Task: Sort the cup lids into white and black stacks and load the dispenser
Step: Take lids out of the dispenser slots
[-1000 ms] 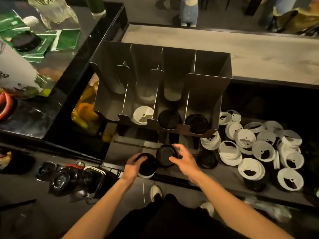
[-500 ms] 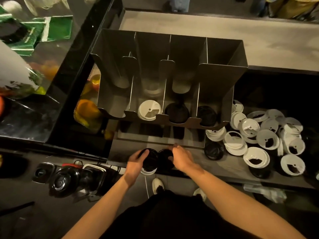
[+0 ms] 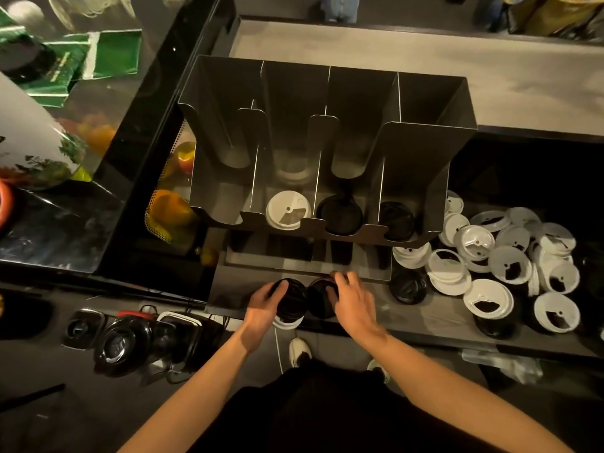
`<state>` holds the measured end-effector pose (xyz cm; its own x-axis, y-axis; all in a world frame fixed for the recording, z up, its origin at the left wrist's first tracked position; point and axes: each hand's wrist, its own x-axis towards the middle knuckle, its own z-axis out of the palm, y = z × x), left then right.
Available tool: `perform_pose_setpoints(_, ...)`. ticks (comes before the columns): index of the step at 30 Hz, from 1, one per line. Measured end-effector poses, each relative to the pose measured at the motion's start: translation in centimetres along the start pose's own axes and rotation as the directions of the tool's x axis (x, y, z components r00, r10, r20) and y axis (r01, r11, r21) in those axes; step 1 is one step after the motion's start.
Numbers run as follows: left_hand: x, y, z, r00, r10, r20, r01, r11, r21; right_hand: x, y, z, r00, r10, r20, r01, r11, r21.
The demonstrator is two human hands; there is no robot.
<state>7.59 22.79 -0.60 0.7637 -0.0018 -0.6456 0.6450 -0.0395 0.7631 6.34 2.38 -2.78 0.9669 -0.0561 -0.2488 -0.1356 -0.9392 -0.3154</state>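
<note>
Change since a second ago: the right hand (image 3: 354, 302) had its black lid (image 3: 322, 297) raised and tipped a little; now that lid is down low and sits against the black stack (image 3: 289, 302) in the left hand (image 3: 264, 305). Over the last half second both hands have barely shifted.
Where the lids are: the stack and the lid sit side by side, touching, at the near edge of the counter (image 3: 425, 318), just in front of the dispenser (image 3: 327, 152).
Which way they face: both lie roughly flat with tops up; being round, they have no long side. The stack's axis stands upright, and a white lid (image 3: 287, 322) peeks out beneath it.
Left hand: comes in from near left, fingers curled round the left and far rim of the stack, gripping it.
Right hand: comes in from near right, palm down, fingers curved over the top and far rim of the black lid, holding it.
Dispenser: its long side runs left to right, four slots open toward the near side. The far-left slot looks bare; the second holds a slotted white lid (image 3: 287, 209); the third holds dark lids (image 3: 340, 214); the fourth holds more dark lids (image 3: 395, 220).
Unsorted: a loose black lid (image 3: 408, 286) lies right of the hands, with a white lid pile (image 3: 506, 263) spread further right.
</note>
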Motion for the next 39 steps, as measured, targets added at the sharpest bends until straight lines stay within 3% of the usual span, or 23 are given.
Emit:
perform_pose_setpoints(3, 0.0, 0.5, 0.4, 1.0, 0.012, 0.003, -0.012, 1.0, 0.011, 0.3, -0.6, -0.6, 0.999, 0.03, 0.018, -0.031, 0.997, 0.072)
perform_pose_setpoints(5, 0.0, 0.9, 0.6, 1.0, 0.026, 0.014, -0.026, 0.999, 0.025, 0.6, -1.3, -0.6, 0.99, 0.062, 0.13, -0.1, 0.945, 0.313)
perform_pose_setpoints(7, 0.1, 1.0, 0.7, 0.997, 0.046, 0.056, -0.049, 0.997, 0.062, 0.8, -2.3, -0.5, 0.952, 0.079, 0.296, -0.253, 0.75, 0.612)
perform_pose_setpoints(8, 0.3, 1.0, 0.7, 0.996, 0.05, 0.079, -0.055, 0.996, 0.071, 0.9, -2.7, -0.3, 0.934, 0.079, 0.348, -0.308, 0.672, 0.673)
perform_pose_setpoints(12, 1.2, 0.8, 0.7, 0.998, -0.069, 0.002, 0.069, 0.998, 0.01, 1.0, -2.6, 0.0, 0.917, 0.136, 0.375, -0.381, 0.579, 0.721)
perform_pose_setpoints(18, 2.6, 0.0, -0.7, 0.992, -0.112, -0.051, 0.108, 0.992, -0.06, 0.7, -0.1, -0.9, 0.915, 0.22, 0.339, -0.402, 0.407, 0.82)
perform_pose_setpoints(23, 2.9, -0.9, -0.9, 0.97, -0.212, -0.119, 0.177, 0.952, -0.251, 0.6, 1.1, -1.0, 0.906, 0.263, 0.33, -0.416, 0.418, 0.808)
perform_pose_setpoints(29, 3.3, -2.0, -0.9, 0.917, -0.35, -0.191, 0.231, 0.858, -0.459, 0.4, 0.3, -0.6, 0.917, 0.2, 0.346, -0.4, 0.465, 0.79)
perform_pose_setpoints(36, 3.5, -3.0, -0.5, 0.876, -0.372, -0.307, 0.179, 0.842, -0.509, 1.5, -0.3, 0.6, 0.926, 0.186, 0.328, -0.375, 0.547, 0.749)
perform_pose_setpoints(39, 4.3, -4.2, -0.6, 0.871, -0.317, -0.375, 0.141, 0.893, -0.427, 1.8, -0.4, 0.5, 0.927, 0.191, 0.322, -0.372, 0.569, 0.733)
